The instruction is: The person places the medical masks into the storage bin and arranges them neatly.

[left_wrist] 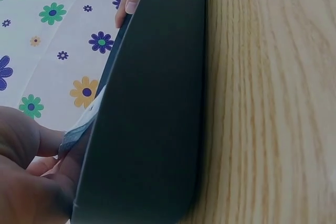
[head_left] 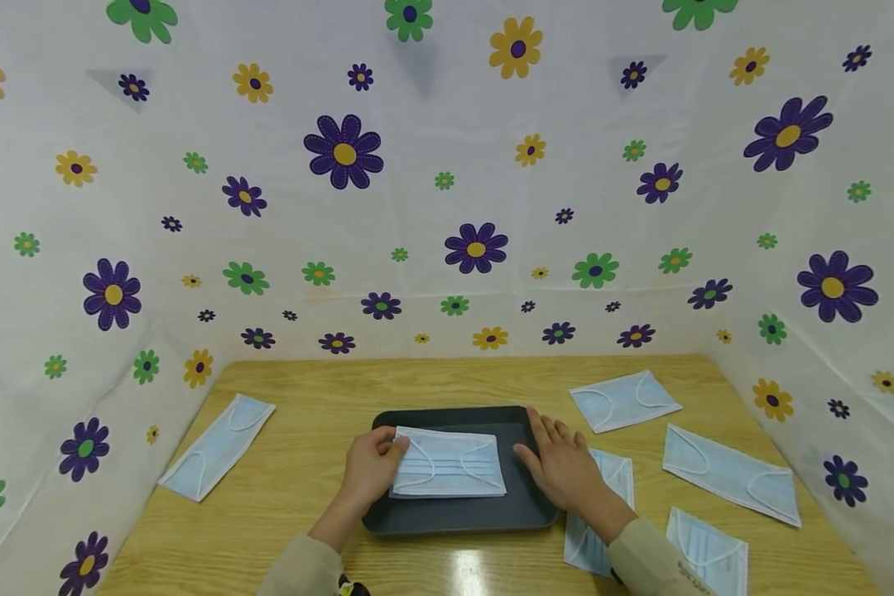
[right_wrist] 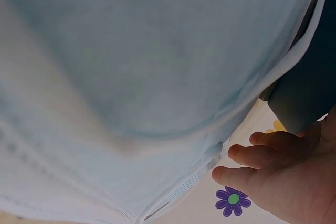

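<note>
A dark grey tray [head_left: 454, 520] stands on the wooden table, with a light blue face mask [head_left: 450, 465] lying in it, ear loops up. My left hand [head_left: 373, 465] pinches the mask's left end between thumb and fingers at the tray's left side. In the left wrist view the thumb and fingers hold the mask's edge [left_wrist: 79, 132] beside the tray wall [left_wrist: 152, 87]. My right hand [head_left: 562, 463] lies with fingers extended over the tray's right rim. Partly under the right forearm is another face mask [head_left: 617, 478], which fills much of the right wrist view.
To the right lie more face masks: one at the back [head_left: 626, 401], one at the far right [head_left: 732, 476] and one near the front [head_left: 708, 550], close to the right sleeve. A single mask [head_left: 218, 447] rests at the left. Flower-printed cloth [head_left: 417, 207] walls the table's back and sides.
</note>
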Motion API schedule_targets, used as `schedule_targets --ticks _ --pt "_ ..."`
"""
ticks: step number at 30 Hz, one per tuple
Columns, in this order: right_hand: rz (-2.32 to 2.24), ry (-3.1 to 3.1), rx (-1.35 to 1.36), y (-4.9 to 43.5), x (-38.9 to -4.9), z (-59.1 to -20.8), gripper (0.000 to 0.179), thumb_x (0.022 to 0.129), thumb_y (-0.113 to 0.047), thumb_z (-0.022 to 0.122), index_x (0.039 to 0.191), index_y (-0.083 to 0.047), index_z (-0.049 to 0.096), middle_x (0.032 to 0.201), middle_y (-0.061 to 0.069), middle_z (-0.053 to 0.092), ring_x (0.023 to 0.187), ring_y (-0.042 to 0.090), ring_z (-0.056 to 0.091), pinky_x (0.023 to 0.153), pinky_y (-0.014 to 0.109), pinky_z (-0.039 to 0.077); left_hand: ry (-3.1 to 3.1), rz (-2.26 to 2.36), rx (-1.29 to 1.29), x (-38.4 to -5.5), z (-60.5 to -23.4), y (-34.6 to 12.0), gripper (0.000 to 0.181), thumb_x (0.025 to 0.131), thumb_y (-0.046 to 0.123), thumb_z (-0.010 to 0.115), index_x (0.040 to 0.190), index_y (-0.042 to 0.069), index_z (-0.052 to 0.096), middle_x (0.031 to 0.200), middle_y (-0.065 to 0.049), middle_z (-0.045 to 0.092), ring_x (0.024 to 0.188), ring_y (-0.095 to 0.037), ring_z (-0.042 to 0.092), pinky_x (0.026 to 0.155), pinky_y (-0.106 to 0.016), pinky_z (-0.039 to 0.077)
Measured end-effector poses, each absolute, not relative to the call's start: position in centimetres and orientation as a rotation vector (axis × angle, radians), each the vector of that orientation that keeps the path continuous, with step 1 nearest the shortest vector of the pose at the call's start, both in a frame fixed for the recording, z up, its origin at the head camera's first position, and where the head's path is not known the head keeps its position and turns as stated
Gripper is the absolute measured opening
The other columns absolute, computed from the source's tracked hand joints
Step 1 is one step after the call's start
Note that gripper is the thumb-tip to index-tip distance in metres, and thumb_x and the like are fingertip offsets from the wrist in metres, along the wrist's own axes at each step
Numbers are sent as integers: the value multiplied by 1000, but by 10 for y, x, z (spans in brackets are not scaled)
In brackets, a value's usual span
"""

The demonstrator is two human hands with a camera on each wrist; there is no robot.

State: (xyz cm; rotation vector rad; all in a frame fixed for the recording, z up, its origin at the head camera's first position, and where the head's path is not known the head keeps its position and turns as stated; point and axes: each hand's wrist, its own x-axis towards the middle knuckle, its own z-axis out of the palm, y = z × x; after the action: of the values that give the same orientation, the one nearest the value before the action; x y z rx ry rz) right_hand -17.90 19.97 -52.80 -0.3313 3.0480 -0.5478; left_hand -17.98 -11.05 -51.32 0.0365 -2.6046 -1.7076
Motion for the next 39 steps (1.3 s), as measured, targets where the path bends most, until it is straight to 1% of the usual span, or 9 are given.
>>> schedule_targets --ticks 3,5,9,11,14,17,26,33,39 --pt "-552 3047 -329 199 -178 -527 74 112 -49 44 168 -5 24 162 30 43 149 56 38 119 76 26 -2636 -1658 -6 -181 -513 -111 14 101 9 68 104 -4 74 61 2 53 55 -7 43 50 -21 33" --pt "-558 3052 -334 199 -178 -527 73 112 -48 44 167 -4 25 161 30 43 149 57 39 118 77 26 -2652 -1623 -20 -181 -513 -111 14 101 9 68 105 -3 74 63 1 57 56 -8 45 52 -22 36" --pt "-564 3054 -337 199 -177 -526 72 112 -47 45 167 -4 25 161 30 44 149 57 39 118 77 27 -2653 -1520 -44 -182 -513 -112 20 99 7 70 115 -5 74 82 -11 77 69 -14 65 60 -28 53" --pt "-554 3049 -333 200 -176 -527 72 112 -48 44 168 -5 24 162 30 43 149 57 39 118 77 26 -2648 -1472 -54 -182 -514 -111 23 98 5 71 118 -6 73 88 -16 79 76 -19 73 65 -34 58" --pt "-557 3052 -342 200 -175 -527 73 113 -49 42 168 -5 24 162 30 43 149 56 39 118 77 27 -2655 -1409 -30 -182 -514 -111 24 96 3 71 119 -6 74 87 -16 80 79 -24 76 69 -39 61" --pt "-562 3053 -354 199 -177 -527 73 113 -49 42 168 -6 23 162 30 43 149 56 39 118 77 27 -2664 -1376 -17 -182 -514 -113 28 95 2 71 122 -6 73 85 -14 80 77 -24 77 67 -38 61" --pt "-547 3038 -341 201 -178 -526 73 113 -48 41 168 -4 21 162 31 41 150 56 38 118 77 27 -2669 -1382 -40 -185 -512 -114 40 93 -3 71 133 -6 68 83 -12 77 64 -10 68 56 -23 52" --pt "-554 3025 -361 201 -179 -527 74 113 -48 41 169 -4 19 162 31 41 150 56 37 118 76 27 -2666 -1363 -56 -185 -508 -115 40 91 -5 72 132 -7 68 84 -14 76 68 -16 72 58 -25 54" --pt "-556 3033 -362 202 -179 -528 74 113 -47 42 169 -5 19 162 31 41 150 56 37 118 76 27 -2696 -1331 -78 -183 -507 -116 42 92 -5 71 133 -8 67 84 -15 75 64 -13 69 56 -25 53"
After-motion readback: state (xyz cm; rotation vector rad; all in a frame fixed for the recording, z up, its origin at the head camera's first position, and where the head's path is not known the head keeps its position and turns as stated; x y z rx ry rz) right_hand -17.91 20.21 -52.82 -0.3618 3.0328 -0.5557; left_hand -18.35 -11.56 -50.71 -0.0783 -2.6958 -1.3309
